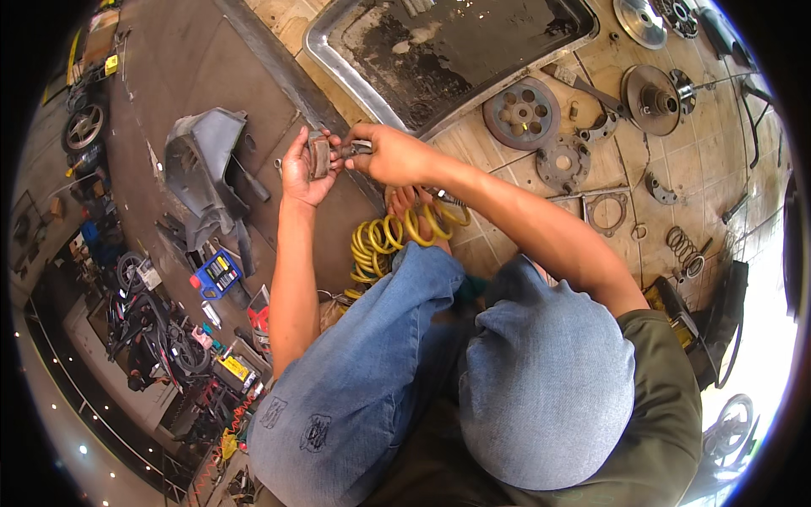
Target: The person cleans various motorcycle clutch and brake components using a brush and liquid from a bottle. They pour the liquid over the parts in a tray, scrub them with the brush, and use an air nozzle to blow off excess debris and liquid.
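Note:
My left hand (305, 168) is raised ahead of my knees, palm up. Its fingers curl round a worn brown block (320, 158), which looks like a clutch shoe with its lining. Close on its right, my right hand (389, 155) grips a small dark metal tool or part (355, 149), pointed at the block; the fingers hide most of it, so its kind is unclear. Below both hands a yellow coiled air hose (380, 244) lies over my foot, near a metal fitting (441, 194).
A metal drip tray (405, 120) with dark oily residue lies ahead. Clutch parts cover the tiles at right: a clutch bell (507, 117), a backing plate (562, 163), a pulley with shaft (640, 108), a coil spring (681, 244). At left are a plastic fairing (196, 152) and a blue bottle (217, 274).

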### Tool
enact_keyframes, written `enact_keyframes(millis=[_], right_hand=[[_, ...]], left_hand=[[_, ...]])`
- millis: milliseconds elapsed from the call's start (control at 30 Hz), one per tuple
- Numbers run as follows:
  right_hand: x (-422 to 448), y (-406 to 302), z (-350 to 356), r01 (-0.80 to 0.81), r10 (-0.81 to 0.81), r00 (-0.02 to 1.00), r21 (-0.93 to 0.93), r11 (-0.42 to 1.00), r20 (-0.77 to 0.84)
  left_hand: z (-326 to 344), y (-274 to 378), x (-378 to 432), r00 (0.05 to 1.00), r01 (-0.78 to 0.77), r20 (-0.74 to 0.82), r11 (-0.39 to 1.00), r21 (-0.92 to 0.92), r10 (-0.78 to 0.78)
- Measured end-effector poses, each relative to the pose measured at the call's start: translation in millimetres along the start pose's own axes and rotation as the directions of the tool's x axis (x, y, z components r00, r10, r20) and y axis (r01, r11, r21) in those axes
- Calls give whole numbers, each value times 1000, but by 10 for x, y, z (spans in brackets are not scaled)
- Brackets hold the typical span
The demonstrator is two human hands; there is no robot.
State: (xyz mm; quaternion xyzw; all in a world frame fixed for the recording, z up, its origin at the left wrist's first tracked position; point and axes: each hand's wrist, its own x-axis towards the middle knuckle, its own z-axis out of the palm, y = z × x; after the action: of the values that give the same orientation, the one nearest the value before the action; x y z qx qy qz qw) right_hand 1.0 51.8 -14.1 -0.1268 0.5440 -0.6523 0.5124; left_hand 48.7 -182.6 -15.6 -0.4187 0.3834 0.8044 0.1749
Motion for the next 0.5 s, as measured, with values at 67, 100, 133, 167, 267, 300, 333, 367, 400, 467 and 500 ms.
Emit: enact_keyframes(millis=[67, 100, 133, 167, 267, 300, 333, 367, 400, 467, 500], right_hand=[[-14, 51, 4, -50, 46, 998, 95, 994, 48], [42, 195, 19, 78, -78, 996, 4, 997, -32], [89, 307, 38, 193, -203, 974, -94, 977, -103], [119, 423, 42, 295, -328, 931, -201, 934, -162], [-31, 223, -7, -53, 62, 991, -75, 996, 121], [-61, 246, 5, -125, 141, 974, -101, 987, 176], [-79, 289, 59, -123, 144, 983, -169, 978, 114], [-101, 335, 97, -89, 106, 993, -251, 964, 55], [-129, 331, 143, -57, 63, 998, -336, 940, 7], [-186, 358, 255, 52, -137, 984, -553, 831, -113], [-251, 300, 265, 27, -126, 979, -515, 857, -159]], left_hand=[[-136, 26, 65, 995, 58, 78, 998, 2, -58], [-98, 6, 95, 998, 41, 50, 998, 43, -43], [-49, -27, 95, 999, 30, 23, 996, 87, -32], [-1, -57, 86, 1000, 19, -3, 991, 132, -19], [-98, -79, 100, 998, -46, -38, 961, 273, 59], [-45, -131, 95, 994, -88, -30, 951, 297, 101], [33, -147, 87, 989, -133, -17, 937, 324, 146], [108, -163, 74, 982, -179, -2, 920, 348, 191], [183, -161, 40, 968, -226, -6, 882, 413, 251], [270, -163, 27, 942, -302, 46, 783, 544, 331], [319, -163, -3, 925, -339, 74, 722, 602, 372]])
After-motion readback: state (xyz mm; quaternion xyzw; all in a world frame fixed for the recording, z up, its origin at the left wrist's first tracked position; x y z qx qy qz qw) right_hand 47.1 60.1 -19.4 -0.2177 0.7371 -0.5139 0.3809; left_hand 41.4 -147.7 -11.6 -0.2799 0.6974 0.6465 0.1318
